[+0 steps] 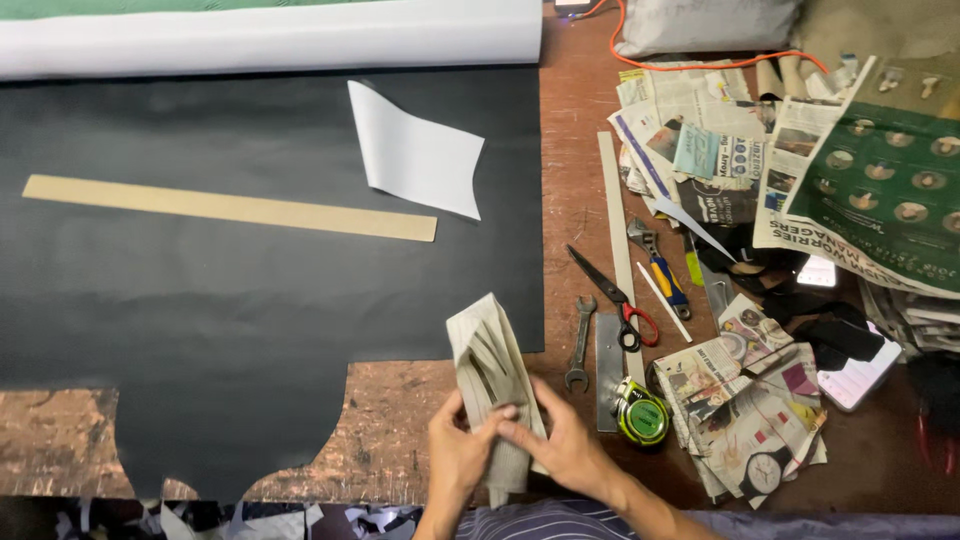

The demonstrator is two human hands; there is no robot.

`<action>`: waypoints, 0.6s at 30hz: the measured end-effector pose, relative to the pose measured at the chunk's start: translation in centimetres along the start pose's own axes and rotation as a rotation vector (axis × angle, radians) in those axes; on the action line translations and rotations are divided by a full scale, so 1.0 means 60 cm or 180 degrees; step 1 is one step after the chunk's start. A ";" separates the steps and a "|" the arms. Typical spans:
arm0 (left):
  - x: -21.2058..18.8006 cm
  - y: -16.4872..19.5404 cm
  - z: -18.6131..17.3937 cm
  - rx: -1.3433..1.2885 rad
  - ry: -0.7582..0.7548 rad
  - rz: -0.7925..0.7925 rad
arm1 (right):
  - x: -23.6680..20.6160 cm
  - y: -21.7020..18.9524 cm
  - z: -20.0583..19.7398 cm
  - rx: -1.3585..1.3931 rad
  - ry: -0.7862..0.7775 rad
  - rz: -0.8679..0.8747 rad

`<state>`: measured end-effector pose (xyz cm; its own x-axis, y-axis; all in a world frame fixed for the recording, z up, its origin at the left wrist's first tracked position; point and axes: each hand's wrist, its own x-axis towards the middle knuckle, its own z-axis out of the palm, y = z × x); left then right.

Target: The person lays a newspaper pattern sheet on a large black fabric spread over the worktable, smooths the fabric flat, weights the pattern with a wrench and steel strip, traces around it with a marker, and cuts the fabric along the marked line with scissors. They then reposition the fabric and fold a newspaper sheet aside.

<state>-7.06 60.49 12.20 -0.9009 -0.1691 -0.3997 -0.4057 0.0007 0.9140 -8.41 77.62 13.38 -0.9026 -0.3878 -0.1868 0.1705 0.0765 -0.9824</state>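
A folded grey cloth (492, 385), seemingly light and limp, is being gripped near its lower end by both the left hand (455, 452) and right hand (565, 447), fingers (497, 414) closed on it, low centre frame.

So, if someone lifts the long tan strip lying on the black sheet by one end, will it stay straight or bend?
The tan strip looks thin and flat, so it would probably sag if lifted by one end. It seems light for its length, likely card or thin board. Lying flat on the smooth black sheet, it may slide easily when pushed, and it should not roll.
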 end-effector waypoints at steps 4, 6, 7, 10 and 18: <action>0.002 -0.006 -0.008 -0.0514 0.0200 -0.0121 | 0.011 0.023 -0.011 0.0651 0.0208 0.0485; 0.005 -0.018 -0.018 -0.0696 0.0300 -0.0093 | 0.009 0.039 -0.023 0.0587 0.0312 0.0540; 0.010 -0.024 -0.027 -0.0337 0.0396 0.0103 | 0.009 0.047 -0.030 0.0554 0.0356 0.0581; 0.005 -0.046 -0.063 0.0358 0.0604 0.0314 | 0.001 0.076 -0.050 0.0566 0.0449 0.0561; 0.009 -0.089 -0.137 -0.0430 0.0687 0.0193 | -0.006 0.144 -0.091 0.0896 0.0819 0.0714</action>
<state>-4.10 52.32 7.65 -0.8632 -0.3792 -0.3333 -0.3147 -0.1120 0.9426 -8.78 83.46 4.96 -0.8939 -0.1459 -0.4238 0.4423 -0.1343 -0.8868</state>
